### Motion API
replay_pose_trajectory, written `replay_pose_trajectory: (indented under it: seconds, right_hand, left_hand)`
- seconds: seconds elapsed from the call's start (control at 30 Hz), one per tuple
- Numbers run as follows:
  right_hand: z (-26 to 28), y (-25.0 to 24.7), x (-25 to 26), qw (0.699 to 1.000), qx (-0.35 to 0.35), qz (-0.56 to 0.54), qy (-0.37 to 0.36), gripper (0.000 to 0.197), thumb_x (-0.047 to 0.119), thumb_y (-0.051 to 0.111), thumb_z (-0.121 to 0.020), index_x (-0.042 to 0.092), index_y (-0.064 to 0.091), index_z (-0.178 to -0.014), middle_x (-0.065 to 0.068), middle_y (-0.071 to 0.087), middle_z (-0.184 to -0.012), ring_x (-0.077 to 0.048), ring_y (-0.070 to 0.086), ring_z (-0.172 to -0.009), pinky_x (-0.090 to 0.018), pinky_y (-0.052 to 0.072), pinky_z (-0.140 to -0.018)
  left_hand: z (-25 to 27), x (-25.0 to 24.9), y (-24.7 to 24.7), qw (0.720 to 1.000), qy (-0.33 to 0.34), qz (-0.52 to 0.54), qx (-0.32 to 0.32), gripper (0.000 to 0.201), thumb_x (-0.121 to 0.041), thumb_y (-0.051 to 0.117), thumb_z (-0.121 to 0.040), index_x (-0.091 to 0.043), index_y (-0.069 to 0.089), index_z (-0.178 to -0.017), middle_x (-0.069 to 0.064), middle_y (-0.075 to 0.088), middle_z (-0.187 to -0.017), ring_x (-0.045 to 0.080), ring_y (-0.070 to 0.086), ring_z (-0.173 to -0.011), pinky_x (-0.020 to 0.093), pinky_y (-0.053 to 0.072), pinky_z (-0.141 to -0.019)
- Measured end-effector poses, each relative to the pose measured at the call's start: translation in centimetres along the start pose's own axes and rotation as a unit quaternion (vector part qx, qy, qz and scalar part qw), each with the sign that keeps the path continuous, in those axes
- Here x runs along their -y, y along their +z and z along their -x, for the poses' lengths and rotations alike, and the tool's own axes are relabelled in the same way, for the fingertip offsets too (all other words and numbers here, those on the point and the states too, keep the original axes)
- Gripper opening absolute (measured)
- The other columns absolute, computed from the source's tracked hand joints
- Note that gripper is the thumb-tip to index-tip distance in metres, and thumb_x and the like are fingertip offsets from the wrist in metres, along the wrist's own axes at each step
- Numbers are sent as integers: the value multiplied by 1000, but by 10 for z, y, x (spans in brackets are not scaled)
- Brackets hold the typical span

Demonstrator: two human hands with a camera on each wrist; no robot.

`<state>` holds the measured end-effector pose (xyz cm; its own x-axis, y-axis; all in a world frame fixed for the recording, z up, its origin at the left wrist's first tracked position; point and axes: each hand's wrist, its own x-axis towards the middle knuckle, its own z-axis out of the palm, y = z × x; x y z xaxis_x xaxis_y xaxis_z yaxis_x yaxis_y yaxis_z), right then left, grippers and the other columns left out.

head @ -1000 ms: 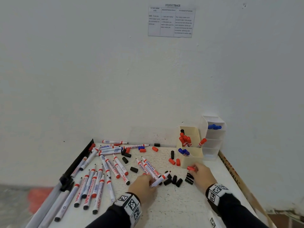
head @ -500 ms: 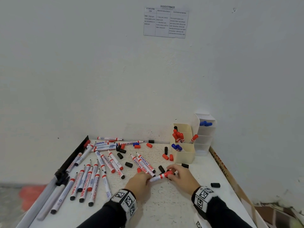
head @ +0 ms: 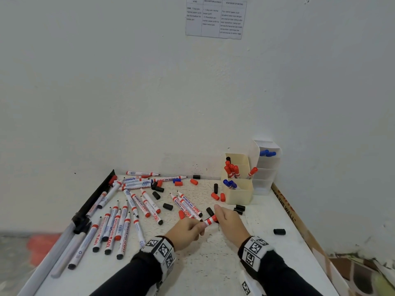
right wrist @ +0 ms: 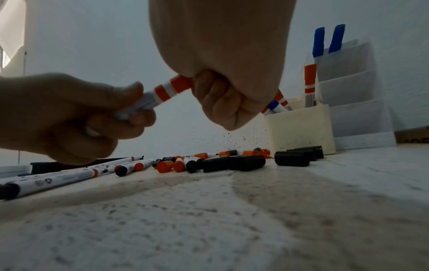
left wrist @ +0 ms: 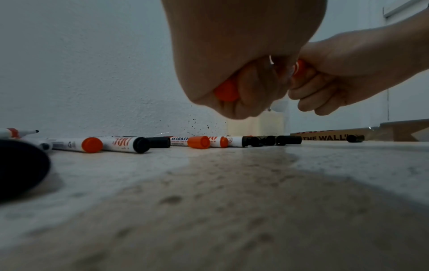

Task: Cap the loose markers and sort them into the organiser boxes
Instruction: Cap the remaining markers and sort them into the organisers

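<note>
My left hand [head: 189,230] grips the barrel of a red-banded white marker [head: 209,221] just above the table. My right hand [head: 229,223] is curled round a red cap [right wrist: 182,85] that sits at the marker's tip end, so the two hands almost touch. In the left wrist view the marker's red tail end [left wrist: 226,90] pokes out of the left hand [left wrist: 243,77], and the right hand [left wrist: 343,73] closes on the cap [left wrist: 300,68]. The marker's tip is hidden. The right wrist view has the left hand [right wrist: 69,117] at left and the right hand [right wrist: 223,88] at centre.
Several uncapped markers [head: 115,227] lie at left, with loose black caps [head: 279,231] and red caps [head: 214,196] scattered around. A cream organiser box [head: 239,195] holding red and blue markers and a white tiered box [head: 267,174] stand at the back right against the wall.
My right hand has left the spot by the cream box with a red cap and moved left to meet the marker in my left hand. The cap now sits at the marker's end.
</note>
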<state>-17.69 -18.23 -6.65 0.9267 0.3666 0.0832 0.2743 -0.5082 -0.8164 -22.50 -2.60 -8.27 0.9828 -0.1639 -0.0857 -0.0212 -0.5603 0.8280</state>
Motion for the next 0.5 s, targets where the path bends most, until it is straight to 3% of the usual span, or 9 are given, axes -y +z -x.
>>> replay_pose_trajectory:
  seconds: [0.1, 0.2, 0.27, 0.33, 0.4, 0.5]
  right_hand:
    - [0, -4, 5, 998, 37, 6, -48, 40, 28, 32, -100, 23, 39, -61, 5, 33, -57, -8, 32, -55, -17, 27, -54]
    - [-7, -9, 10, 995, 61, 9, -76, 34, 30, 33, -99, 20, 54, -74, -3, 48, -64, -16, 45, -62, -22, 39, -64]
    - [-16, -15, 13, 994, 60, 7, -86, 34, 36, 36, -96, 13, 55, -80, -4, 51, -66, -17, 47, -62, -30, 41, -66]
    - [-25, -24, 17, 993, 51, 18, -101, 27, 34, 40, -97, 20, 50, -76, 6, 51, -65, -7, 45, -55, -24, 38, -58]
    - [-35, -37, 24, 993, 14, 3, -118, 21, 29, 42, -97, 22, 51, -79, 8, 56, -68, -1, 49, -51, -18, 40, -54]
    - [-51, -65, 35, 985, -94, -30, -143, 13, 22, 44, -96, 26, 51, -85, 2, 59, -74, -4, 52, -52, -17, 47, -51]
  left_hand:
    - [2, -2, -4, 978, -78, 183, 64, 41, -43, 38, -97, -19, 49, -66, -9, 37, -48, 6, 24, -33, 15, 21, -35]
    - [-3, -2, -12, 970, -85, 213, 74, 39, -43, 38, -96, -17, 55, -71, -10, 40, -46, 6, 30, -33, 15, 25, -36]
    - [-10, -5, -19, 979, -80, 175, 64, 41, -45, 36, -96, -18, 63, -84, -9, 54, -58, 7, 46, -47, 20, 38, -49]
    - [-19, -10, -26, 990, -81, 114, 20, 52, -50, 25, -98, -18, 66, -103, -2, 65, -89, 10, 55, -75, 25, 43, -75]
    - [-29, -9, -32, 993, -89, 46, -64, 52, -44, 21, -100, -14, 59, -120, 2, 61, -118, 12, 55, -100, 27, 39, -93]
    - [-43, 1, -42, 978, -144, -60, -138, 37, -29, 35, -100, -11, 51, -127, 6, 57, -126, 18, 56, -110, 28, 42, -96]
